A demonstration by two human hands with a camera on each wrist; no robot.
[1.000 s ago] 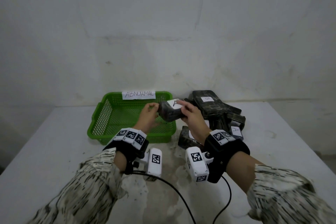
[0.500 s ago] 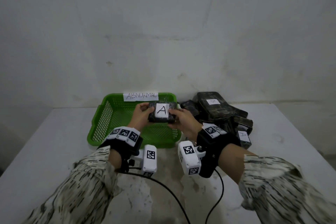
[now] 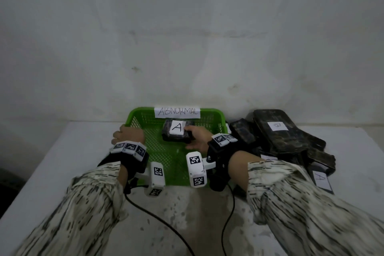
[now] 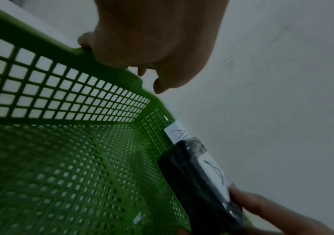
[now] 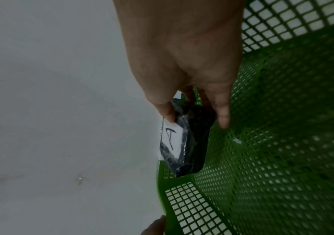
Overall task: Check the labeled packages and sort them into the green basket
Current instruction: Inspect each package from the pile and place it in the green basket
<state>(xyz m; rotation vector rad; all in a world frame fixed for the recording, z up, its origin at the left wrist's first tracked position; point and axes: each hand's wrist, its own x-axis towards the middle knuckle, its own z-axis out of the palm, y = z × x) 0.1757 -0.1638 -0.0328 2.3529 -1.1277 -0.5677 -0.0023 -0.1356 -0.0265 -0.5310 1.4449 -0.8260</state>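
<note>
White tabletop (image 3: pixel 52 162) lies nearest us, stained and crossed by the black cables (image 3: pixel 158 222) of our wrist cameras. Past it sits the green basket (image 3: pixel 137 114), its back rim carrying a paper sign (image 3: pixel 177 112) that reads roughly "ABNORMAL".

As for progress, we judge the sorting barely begun: the basket floor shows only bare mesh, and the one package over it, the black wrapped package labelled A (image 3: pixel 176 134), is not yet let go. To the right, a heap of dark packages (image 3: pixel 291 141) waits on the tabletop, among them one labelled B (image 3: pixel 277 125) on top and another labelled A (image 3: pixel 321 178) at the near edge. All of those remain to be checked.

Now our hands. Our left hand (image 3: pixel 127 135) rests on the basket's left rim, fingers curled over the edge as if to steady it; the left wrist view shows them hooked on that rim. Our right hand (image 3: pixel 197 137) pinches the package at its right end, thumb on the label side and fingers beneath, holding it low over the far half of the basket near the sign. We cannot tell whether the package touches the mesh.
</note>
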